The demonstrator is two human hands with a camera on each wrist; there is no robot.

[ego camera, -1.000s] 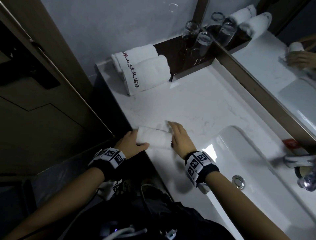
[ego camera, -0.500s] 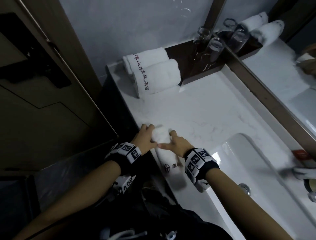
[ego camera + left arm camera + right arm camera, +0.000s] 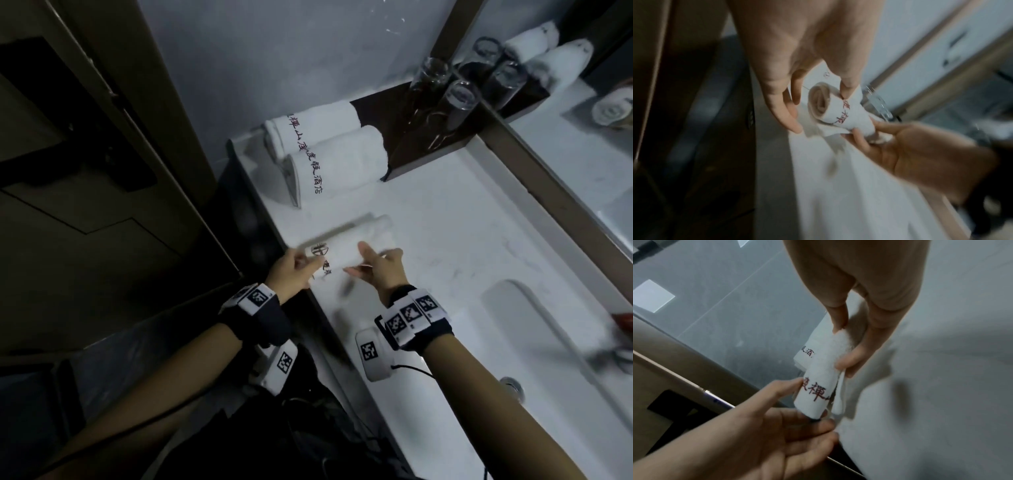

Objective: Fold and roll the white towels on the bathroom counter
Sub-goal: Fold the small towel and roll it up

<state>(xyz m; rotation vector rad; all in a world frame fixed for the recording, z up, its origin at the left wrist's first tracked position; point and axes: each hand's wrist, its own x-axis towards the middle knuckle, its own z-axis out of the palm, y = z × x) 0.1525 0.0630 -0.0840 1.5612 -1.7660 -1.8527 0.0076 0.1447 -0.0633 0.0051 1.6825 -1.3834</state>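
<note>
A small white rolled towel (image 3: 342, 251) with red lettering is held between both hands, just above the white counter (image 3: 445, 219) near its left edge. My left hand (image 3: 308, 265) pinches the left end, where the spiral of the roll (image 3: 824, 104) shows. My right hand (image 3: 364, 265) grips the other end between thumb and fingers (image 3: 857, 358). A loose flap (image 3: 839, 400) hangs from the roll. Two bigger rolled white towels (image 3: 339, 154) with red lettering lie at the counter's back left corner.
Upturned drinking glasses (image 3: 445, 92) stand on a dark tray behind the towels, against the mirror (image 3: 582, 154). A white sink basin (image 3: 548, 346) lies to the right, with a drain (image 3: 512, 385) and a blurred tap (image 3: 613, 356). A dark wooden door (image 3: 85, 171) flanks the counter's left edge.
The small towel lay on the counter edge under both hands; now it is lifted and turned crosswise, one hand at each end. The head view has moved closer.
</note>
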